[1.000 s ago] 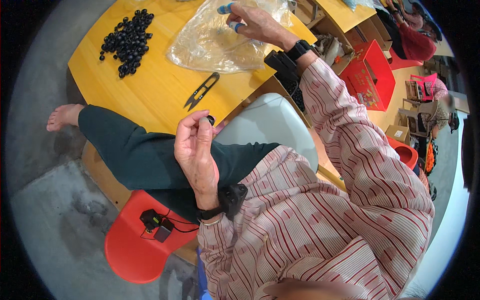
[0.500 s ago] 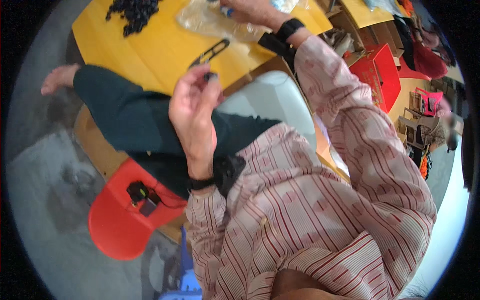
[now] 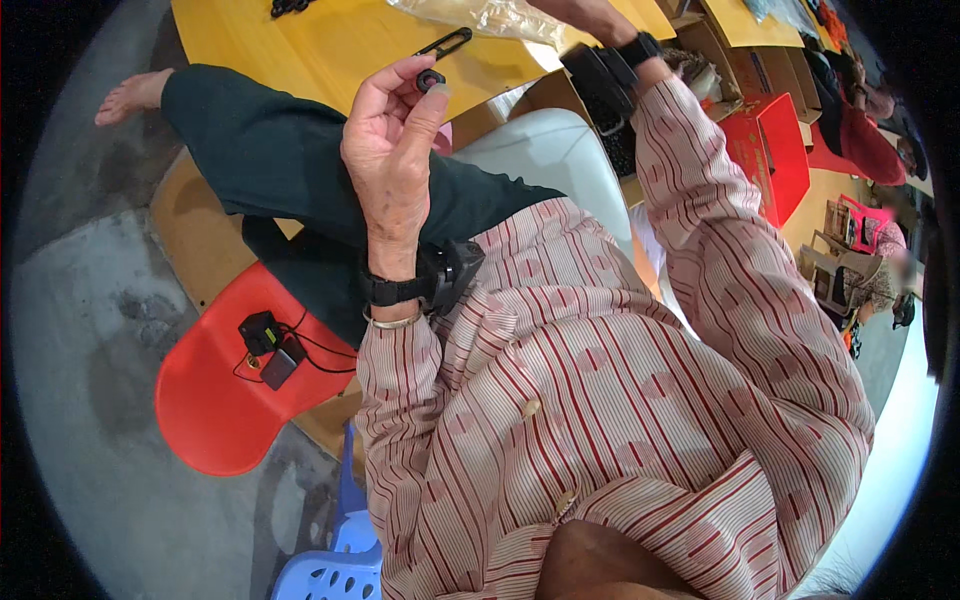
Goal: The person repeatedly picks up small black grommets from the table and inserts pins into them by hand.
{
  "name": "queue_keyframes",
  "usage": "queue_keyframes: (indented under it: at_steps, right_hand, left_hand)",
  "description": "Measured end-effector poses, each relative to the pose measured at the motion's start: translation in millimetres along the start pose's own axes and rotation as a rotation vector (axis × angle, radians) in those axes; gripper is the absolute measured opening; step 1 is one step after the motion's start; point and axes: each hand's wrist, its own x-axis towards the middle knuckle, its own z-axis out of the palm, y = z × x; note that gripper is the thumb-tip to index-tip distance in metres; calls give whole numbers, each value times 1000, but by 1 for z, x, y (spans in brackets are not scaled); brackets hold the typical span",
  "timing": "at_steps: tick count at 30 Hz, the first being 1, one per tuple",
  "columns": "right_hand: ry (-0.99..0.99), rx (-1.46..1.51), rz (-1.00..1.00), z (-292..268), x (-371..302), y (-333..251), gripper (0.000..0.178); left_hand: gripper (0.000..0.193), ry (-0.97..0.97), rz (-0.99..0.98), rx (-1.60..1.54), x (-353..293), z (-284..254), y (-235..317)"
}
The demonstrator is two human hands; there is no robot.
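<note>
Head view: left hand (image 3: 392, 165) partly hides black snips (image 3: 440, 46) on table (image 3: 290, 75).

Fairly even light glints off the plastic bag (image 3: 490, 17), with fisheye bending toward dark corners.

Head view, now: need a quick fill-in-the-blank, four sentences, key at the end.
The left hand pinches a small round piece coloured ____.
The right hand is cut off by the picture's ____ edge.
Clear plastic lies on a tabletop coloured ____.
Two dark boxes rest on a seat coloured ____.

Missing words: black; top; yellow; red.
</note>
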Motion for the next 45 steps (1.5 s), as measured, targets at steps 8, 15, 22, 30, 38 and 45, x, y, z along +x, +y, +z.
queue_keyframes:
  at_steps: [8, 15, 22, 30, 38, 45]
  right_hand:
    - [-68, 721, 143, 8, -36, -33, 28]
    - [-9, 839, 37, 23, -44, -62, 23]
    - [113, -21, -396, 10, -49, -100, 43]
    - [14, -312, -630, 7, -40, -103, 51]
    - [-151, -310, -605, 1, -38, -119, 42]
    - [-70, -398, -734, 5, -37, -118, 50]
  left_hand:
    - [24, -80, -102, -215, -2, -5, 1]
    - [28, -62, -146, -235, 2, -11, -3]
    - [31, -55, -123, -225, 3, -10, -3]
    - [29, -20, -128, -164, 1, -9, -4]
    - [26, -14, -165, -184, 3, -7, -8]
    - [27, -30, -200, -235, 1, -12, -8]
